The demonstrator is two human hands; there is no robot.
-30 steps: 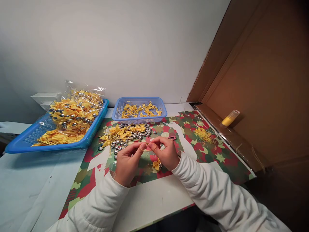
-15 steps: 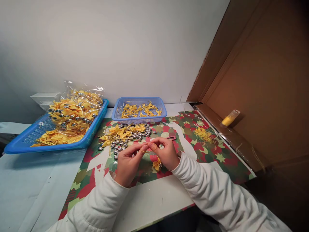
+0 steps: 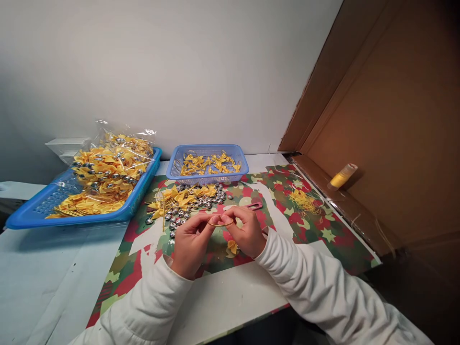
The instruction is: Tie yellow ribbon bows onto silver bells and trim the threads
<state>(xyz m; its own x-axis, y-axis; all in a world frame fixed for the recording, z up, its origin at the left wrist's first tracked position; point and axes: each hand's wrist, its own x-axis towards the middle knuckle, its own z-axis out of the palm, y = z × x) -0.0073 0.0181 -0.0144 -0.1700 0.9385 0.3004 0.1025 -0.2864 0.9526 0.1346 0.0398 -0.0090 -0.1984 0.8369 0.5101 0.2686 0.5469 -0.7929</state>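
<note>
Facing pale wall [image 3: 201, 72]: hands [image 3: 190, 244] [image 3: 248, 234] over patterned worktop [image 3: 323, 244]

It's prob. a small workshop: table [image 3: 223, 292] w/ lots of yellow bows [image 3: 181, 197] & silver balls [image 3: 218, 195], blue baskets [image 3: 212, 180] hold more.

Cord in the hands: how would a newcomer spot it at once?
Start from the large patterned sheet. Above it, the left hand and right hand are close together. The thin golden cord curves between their fingers, held up, unlike the tangle of yellow thread lying at right.
</note>
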